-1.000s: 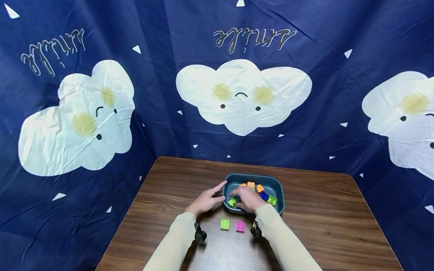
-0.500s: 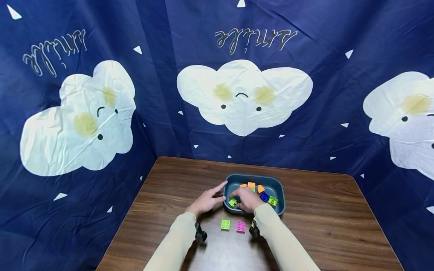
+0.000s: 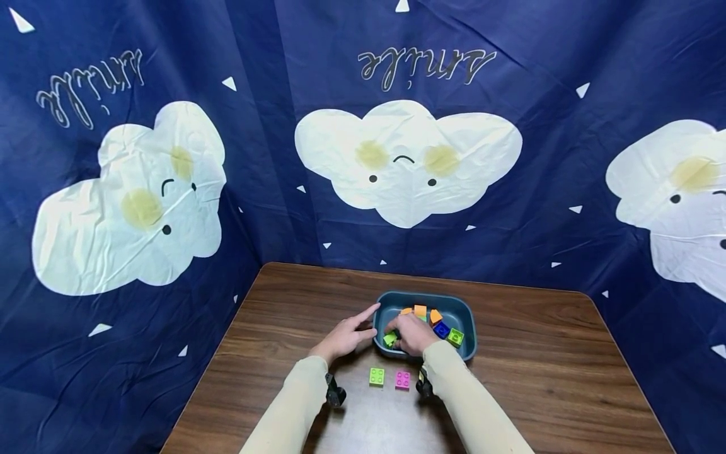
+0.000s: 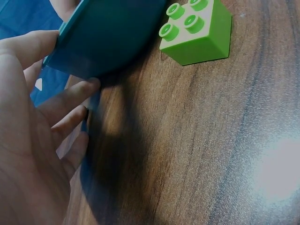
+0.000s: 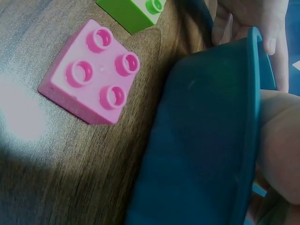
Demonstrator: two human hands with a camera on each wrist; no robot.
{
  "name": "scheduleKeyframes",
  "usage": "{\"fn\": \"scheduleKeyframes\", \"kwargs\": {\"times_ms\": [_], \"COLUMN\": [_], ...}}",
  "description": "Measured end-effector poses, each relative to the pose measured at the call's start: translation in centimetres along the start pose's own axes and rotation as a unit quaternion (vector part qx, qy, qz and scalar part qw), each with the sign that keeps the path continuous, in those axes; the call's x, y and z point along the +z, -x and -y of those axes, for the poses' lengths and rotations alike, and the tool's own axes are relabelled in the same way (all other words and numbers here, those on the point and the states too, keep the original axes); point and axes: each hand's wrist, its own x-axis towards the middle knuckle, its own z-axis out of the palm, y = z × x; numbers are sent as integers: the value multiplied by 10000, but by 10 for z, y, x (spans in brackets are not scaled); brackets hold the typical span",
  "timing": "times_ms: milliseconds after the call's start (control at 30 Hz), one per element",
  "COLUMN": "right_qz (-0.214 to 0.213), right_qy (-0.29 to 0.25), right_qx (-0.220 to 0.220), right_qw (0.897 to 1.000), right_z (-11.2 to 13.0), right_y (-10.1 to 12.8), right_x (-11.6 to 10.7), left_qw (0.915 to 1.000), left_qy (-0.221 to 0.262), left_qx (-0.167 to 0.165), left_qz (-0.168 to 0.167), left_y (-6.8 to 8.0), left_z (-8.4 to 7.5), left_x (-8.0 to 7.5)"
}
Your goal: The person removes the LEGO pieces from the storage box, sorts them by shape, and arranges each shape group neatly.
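2 hands work at a teal tub (image 3: pixel 466 315) sitting near the middle of the tabletop (image 3: pixel 539 366). Left hand (image 3: pixel 344 335) rests against the tub's left wall, fingers straight, grip wide and holding nothing. Right hand (image 3: pixel 414 333) reaches over the near rim into the tub, its grip closed around a green brick (image 3: pixel 389 339). Orange, blue and green bricks lie inside the tub. 2 bricks sit on the tabletop just in front of the tub, toward the near edge: a loose green brick (image 3: pixel 376 376) and a pink brick (image 3: pixel 403 379), side by side, apart.
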Motion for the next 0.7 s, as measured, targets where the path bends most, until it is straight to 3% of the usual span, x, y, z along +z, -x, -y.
{"fn": "scheduleKeyframes", "kwargs": {"times_ms": [300,700], "right_qz": [-100,-207], "right_qy": [130,-198], "right_qx": [-107,98], "right_qw": [9998,9995], "right_z": [-2,-10], "right_y": [2,5], "right_x": [-1,-3], "left_qw": [10000,10000], "left_qy": [89,33], "left_qx": [-6,35], "left_qz": [3,-8], "left_y": [1,1], "left_z": [-2,-4], "left_x": [1,-1]}}
